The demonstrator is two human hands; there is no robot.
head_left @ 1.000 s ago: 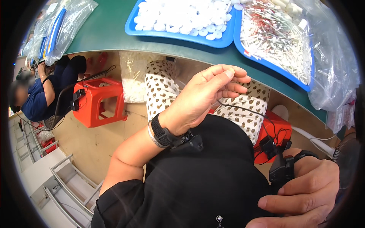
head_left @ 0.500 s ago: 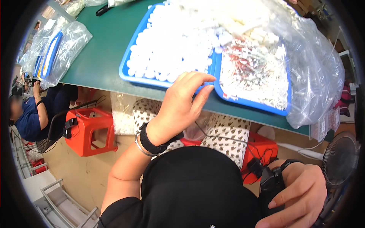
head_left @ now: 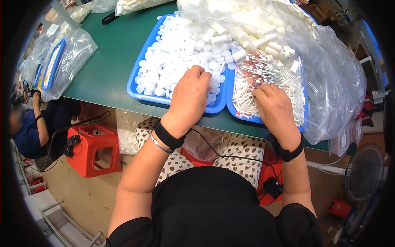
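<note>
My left hand (head_left: 190, 94) is over the front of a blue tray (head_left: 132, 84) filled with small round white plastic discs (head_left: 164, 61). Its fingers curl down at the discs, and the back of the hand hides the fingertips. To the right, my right hand (head_left: 276, 108) reaches into a second blue tray (head_left: 243, 117) of thin white stick-like pieces (head_left: 242, 96), with red ones (head_left: 253, 72) among them at the back. Its thumb and fingers come together at the sticks; whatever lies between them is too small to make out.
White foam-like cylinders (head_left: 269, 43) spill from a clear plastic bag (head_left: 333, 82) behind and beside the trays. Another bagged blue tray (head_left: 53, 66) rests on the green table (head_left: 98, 68) at left. Red stools (head_left: 92, 150), a fan (head_left: 364, 172) and a seated person (head_left: 31, 127) are around.
My right hand has come up from beside my body into the stick tray. My left hand, earlier pinched near the gap between the trays, has moved left onto the discs.
</note>
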